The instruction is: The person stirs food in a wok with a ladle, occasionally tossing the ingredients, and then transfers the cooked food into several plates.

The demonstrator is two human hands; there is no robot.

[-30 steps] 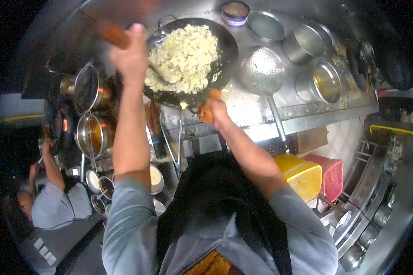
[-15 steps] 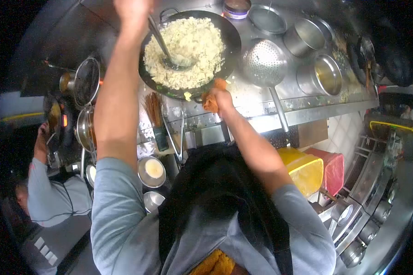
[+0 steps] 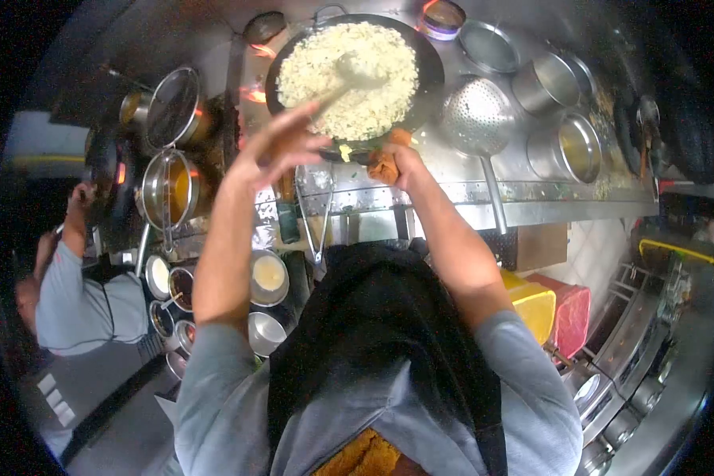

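A dark wok point(image 3: 435, 75) full of white rice point(image 3: 381, 111) with pale bits sits on the stove. In the rice rests a metal ladle point(image 3: 363, 73), its handle pointing down and left. My left hand point(image 3: 282, 151), smeared by motion, is spread at the wok's near left edge, its fingertips by the end of the ladle handle; whether they touch it cannot be told. Closed around a folded orange cloth point(image 3: 384, 167), my right hand point(image 3: 408, 168) is at the wok's near rim, where the cloth covers the handle area.
Right of the wok lie a perforated strainer point(image 3: 477, 117) and metal pots point(image 3: 565, 149). Flames point(image 3: 254, 94) show at its left. Tongs point(image 3: 316, 214) lie on the near edge. Bowls point(image 3: 269, 278) and sieves point(image 3: 169, 190) stand left. A co-worker point(image 3: 87, 301) is at far left.
My left hand has come down from above the wok toward me, its fingers now spread. The ladle handle has swung from upper left to lower left. My right hand still holds the cloth.
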